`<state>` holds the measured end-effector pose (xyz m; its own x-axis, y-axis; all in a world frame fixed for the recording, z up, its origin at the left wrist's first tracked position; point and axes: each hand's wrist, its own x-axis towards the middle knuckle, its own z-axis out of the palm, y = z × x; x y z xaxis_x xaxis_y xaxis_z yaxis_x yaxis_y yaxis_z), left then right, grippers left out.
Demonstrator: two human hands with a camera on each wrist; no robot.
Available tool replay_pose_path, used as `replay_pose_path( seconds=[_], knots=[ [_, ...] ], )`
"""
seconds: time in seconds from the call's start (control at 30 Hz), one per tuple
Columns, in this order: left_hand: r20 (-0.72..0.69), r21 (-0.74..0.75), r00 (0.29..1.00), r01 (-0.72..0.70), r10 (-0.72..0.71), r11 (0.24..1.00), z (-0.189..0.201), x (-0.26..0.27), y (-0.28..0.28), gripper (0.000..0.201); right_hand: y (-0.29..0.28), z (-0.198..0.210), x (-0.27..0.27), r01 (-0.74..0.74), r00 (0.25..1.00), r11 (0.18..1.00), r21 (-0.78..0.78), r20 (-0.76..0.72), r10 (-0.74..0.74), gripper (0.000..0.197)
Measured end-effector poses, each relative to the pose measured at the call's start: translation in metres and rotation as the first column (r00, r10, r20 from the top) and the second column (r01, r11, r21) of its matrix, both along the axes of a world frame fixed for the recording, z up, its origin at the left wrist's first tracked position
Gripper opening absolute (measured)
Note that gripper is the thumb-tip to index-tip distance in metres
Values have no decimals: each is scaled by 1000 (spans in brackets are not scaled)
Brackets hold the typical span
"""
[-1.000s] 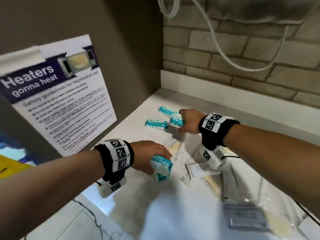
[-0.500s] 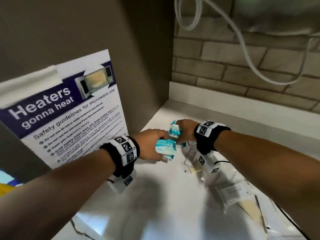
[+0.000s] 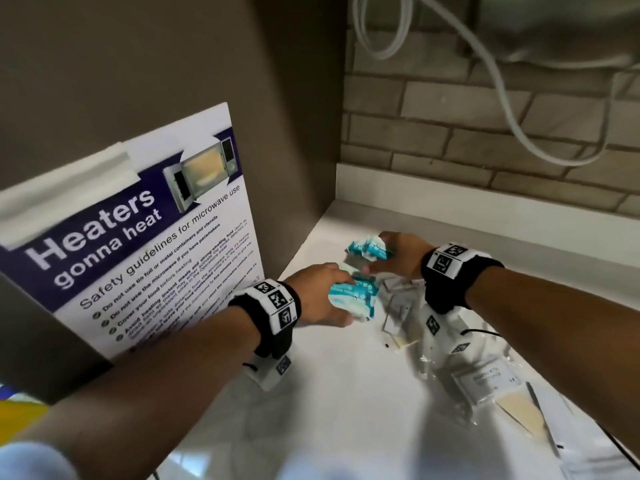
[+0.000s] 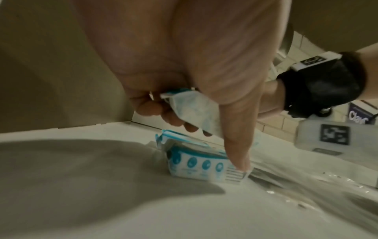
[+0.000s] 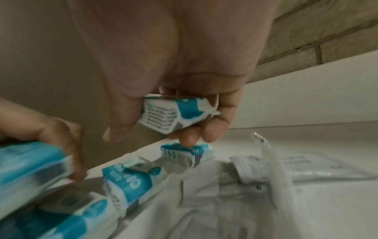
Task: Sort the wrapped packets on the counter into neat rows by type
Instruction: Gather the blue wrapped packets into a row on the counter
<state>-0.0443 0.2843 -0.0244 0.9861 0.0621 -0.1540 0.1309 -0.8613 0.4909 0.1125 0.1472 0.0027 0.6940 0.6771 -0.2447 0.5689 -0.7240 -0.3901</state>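
Blue-and-white wrapped packets lie near the back left corner of the white counter [image 3: 346,393]. My left hand [image 3: 320,296] grips a blue packet [image 3: 353,299], seen also as a packet [image 4: 194,111] in its curled fingers, while its thumb [image 4: 237,145] presses another blue packet [image 4: 200,165] on the counter. My right hand [image 3: 398,254] grips a blue packet [image 3: 372,251], the same packet [image 5: 174,113] held between thumb and fingers. More blue packets [image 5: 184,155] lie below it. Clear packets [image 3: 401,306] with white labels lie to the right.
A microwave safety poster [image 3: 145,244] leans on the brown side wall at left. A brick wall [image 3: 485,133] with hanging white cables [image 3: 498,81] stands behind. More clear packets [image 3: 485,382] and a beige triangular sachet [image 3: 519,410] lie at the front right.
My left hand has carried its blue packet forward to the group at the back corner. My right hand stays there, gripping a blue packet. The head view has shifted closer.
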Motion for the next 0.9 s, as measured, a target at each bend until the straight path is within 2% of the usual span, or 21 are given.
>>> replay_pose_path(
  seconds=[0.07, 0.17, 0.37, 0.47, 0.6, 0.7, 0.83, 0.9],
  knots=[
    [-69, -49, 998, 8, -11, 999, -1, -10, -1, 51, -1, 7, -1, 37, 999, 998, 41, 10, -38, 74],
    [-151, 11, 988, 23, -21, 1000, -10, -19, -5, 48, -1, 15, -4, 61, 997, 993, 101, 32, -65, 59],
    [-31, 194, 995, 103, -99, 976, -16, -13, -1, 43, -1, 20, -2, 49, 996, 994, 93, 67, -55, 54],
    [-29, 209, 997, 79, -75, 975, -11, -8, 1, 61, -3, 22, 4, 46, 991, 991, 122, 121, -61, 54],
    [-87, 136, 994, 78, -67, 988, 14, 28, -7, 81, -10, 25, 20, 89, 979, 987, 136, 170, -112, 56],
    [-94, 201, 993, 90, -72, 975, 23, 70, -14, 77, -16, 25, 33, 124, 972, 983, 134, 185, -148, 54],
    [-246, 323, 965, 165, -86, 932, 17, 100, -17, 71, -24, 18, 45, 163, 968, 984, 69, 183, -173, 58],
    [-300, 339, 949, 199, -95, 919, 11, 99, -15, 71, -26, 15, 50, 170, 976, 983, 71, 128, -178, 58]
  ],
)
